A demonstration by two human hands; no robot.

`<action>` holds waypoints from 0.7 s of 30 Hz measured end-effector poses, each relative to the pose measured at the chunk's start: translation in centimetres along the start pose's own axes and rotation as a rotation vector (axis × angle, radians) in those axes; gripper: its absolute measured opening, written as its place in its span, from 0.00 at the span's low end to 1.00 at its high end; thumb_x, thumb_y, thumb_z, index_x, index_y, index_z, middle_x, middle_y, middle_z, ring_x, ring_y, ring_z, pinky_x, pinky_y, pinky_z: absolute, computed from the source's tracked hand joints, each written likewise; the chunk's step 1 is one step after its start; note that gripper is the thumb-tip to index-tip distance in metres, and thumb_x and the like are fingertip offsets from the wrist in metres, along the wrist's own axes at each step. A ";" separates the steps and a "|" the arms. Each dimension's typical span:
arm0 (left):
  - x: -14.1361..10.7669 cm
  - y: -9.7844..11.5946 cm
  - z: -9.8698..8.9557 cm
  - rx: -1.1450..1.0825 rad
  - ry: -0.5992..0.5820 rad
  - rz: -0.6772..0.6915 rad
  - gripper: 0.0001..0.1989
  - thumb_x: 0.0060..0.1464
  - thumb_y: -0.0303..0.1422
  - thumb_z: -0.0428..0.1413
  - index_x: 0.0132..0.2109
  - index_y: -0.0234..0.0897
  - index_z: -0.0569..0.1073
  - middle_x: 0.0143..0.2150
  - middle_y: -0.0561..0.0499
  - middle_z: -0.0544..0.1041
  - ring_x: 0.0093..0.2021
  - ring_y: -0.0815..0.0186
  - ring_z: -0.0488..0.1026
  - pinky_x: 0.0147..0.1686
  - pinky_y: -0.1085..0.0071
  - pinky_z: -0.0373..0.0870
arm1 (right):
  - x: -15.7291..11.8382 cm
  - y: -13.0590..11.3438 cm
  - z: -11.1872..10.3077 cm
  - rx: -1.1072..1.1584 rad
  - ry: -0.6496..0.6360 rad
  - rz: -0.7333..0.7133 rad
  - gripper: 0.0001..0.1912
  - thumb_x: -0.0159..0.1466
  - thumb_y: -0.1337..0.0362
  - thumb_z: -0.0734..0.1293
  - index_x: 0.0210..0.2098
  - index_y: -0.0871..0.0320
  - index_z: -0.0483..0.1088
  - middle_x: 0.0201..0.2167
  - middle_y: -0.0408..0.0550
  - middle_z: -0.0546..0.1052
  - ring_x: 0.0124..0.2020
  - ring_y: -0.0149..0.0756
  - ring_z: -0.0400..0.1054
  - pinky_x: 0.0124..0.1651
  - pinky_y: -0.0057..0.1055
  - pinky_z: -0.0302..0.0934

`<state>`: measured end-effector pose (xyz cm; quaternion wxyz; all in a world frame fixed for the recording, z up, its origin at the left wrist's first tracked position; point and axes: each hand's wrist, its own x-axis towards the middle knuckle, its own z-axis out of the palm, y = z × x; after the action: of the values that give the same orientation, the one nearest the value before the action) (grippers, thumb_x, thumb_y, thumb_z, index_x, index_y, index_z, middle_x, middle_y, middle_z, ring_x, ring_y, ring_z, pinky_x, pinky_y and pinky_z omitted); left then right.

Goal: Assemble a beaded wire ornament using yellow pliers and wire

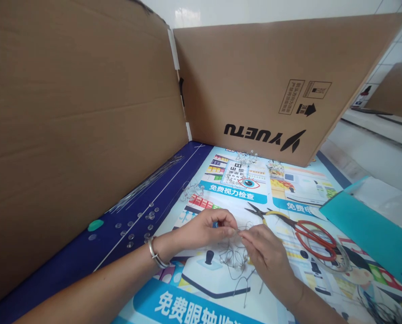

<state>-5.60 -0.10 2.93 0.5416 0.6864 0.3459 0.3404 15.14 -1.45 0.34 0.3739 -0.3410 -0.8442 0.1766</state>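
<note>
My left hand (209,230) and my right hand (266,249) meet at the middle of the printed sheet. Both pinch a thin wire strung with clear beads (235,257), thumb against forefinger, with the fingertips almost touching. The strand hangs in loose loops below my fingers, and some wire ends reach down over the sheet. What exactly lies between the fingertips is too small to make out. Just beyond my right hand lie a pair of scissors with red handles (332,253) and pliers (257,211) with dark jaws.
Loose clear beads (131,236) and a green disc (96,225) are scattered at the left. Straight wires (136,189) lie along a cardboard panel (86,112). More beaded wire clusters (246,158) sit by the rear cardboard (255,81). At right stands a teal box (372,229).
</note>
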 end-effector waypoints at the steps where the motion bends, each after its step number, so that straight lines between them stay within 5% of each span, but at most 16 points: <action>1: 0.0 -0.1 0.0 -0.001 -0.022 -0.004 0.07 0.55 0.32 0.52 0.39 0.33 0.71 0.30 0.52 0.68 0.29 0.71 0.64 0.31 0.74 0.62 | 0.0 0.1 0.1 -0.001 -0.003 -0.001 0.11 0.62 0.71 0.60 0.43 0.57 0.68 0.32 0.49 0.67 0.35 0.35 0.62 0.36 0.34 0.60; 21: 0.7 0.1 -1.8 0.068 0.186 0.028 0.05 0.55 0.30 0.52 0.37 0.33 0.71 0.29 0.54 0.67 0.29 0.73 0.62 0.29 0.77 0.60 | 2.4 0.2 0.4 0.135 -0.005 0.162 0.08 0.63 0.66 0.60 0.38 0.55 0.70 0.34 0.46 0.70 0.37 0.33 0.65 0.39 0.30 0.60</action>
<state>-6.75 1.36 3.43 0.4788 0.6744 0.3965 0.3984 13.75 0.34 1.20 0.3785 -0.3819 -0.8009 0.2635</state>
